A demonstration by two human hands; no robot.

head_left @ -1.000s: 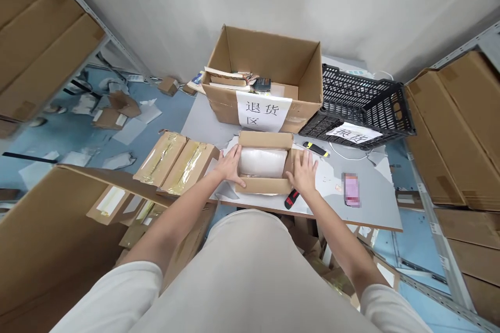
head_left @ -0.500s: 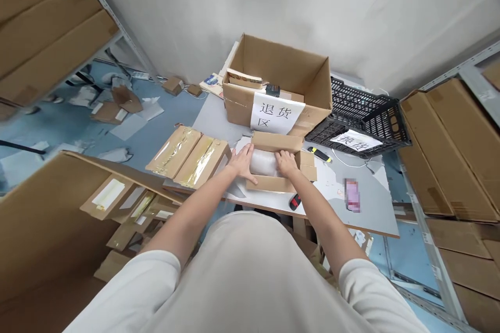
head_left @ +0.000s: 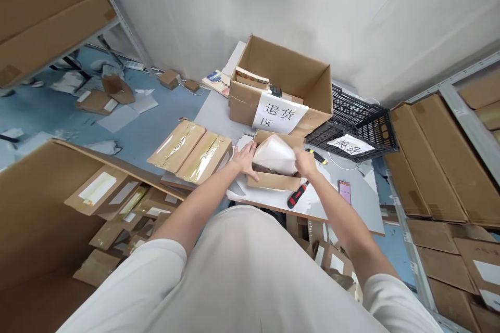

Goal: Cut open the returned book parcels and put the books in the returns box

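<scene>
A small open cardboard box [head_left: 273, 182] sits on the table in front of me. A white wrapped package [head_left: 275, 152] is tilted up out of it, its right end raised; what is inside the wrapping is hidden. My right hand [head_left: 305, 162] is closed on the package's right end. My left hand [head_left: 245, 159] lies against the box's left end, fingers stretched and thumb apart along the front flap. Crumpled brownish, see-through material shows below the package. A red and black tool handle [head_left: 297, 196] lies just in front of the box.
Two taped cartons [head_left: 189, 151] stand on the left of the table [head_left: 332, 209]. Behind are a large labelled carton [head_left: 242, 101] and a black crate [head_left: 361, 125]. A yellow-black cutter [head_left: 318, 156] and a pink phone-like item [head_left: 344, 191] lie to the right. Shelving flanks both sides.
My right hand has moved slightly right and lifted the package's right end, which lay flat inside the box before. My left hand has stayed at the box's left end. The view has shifted slightly.
</scene>
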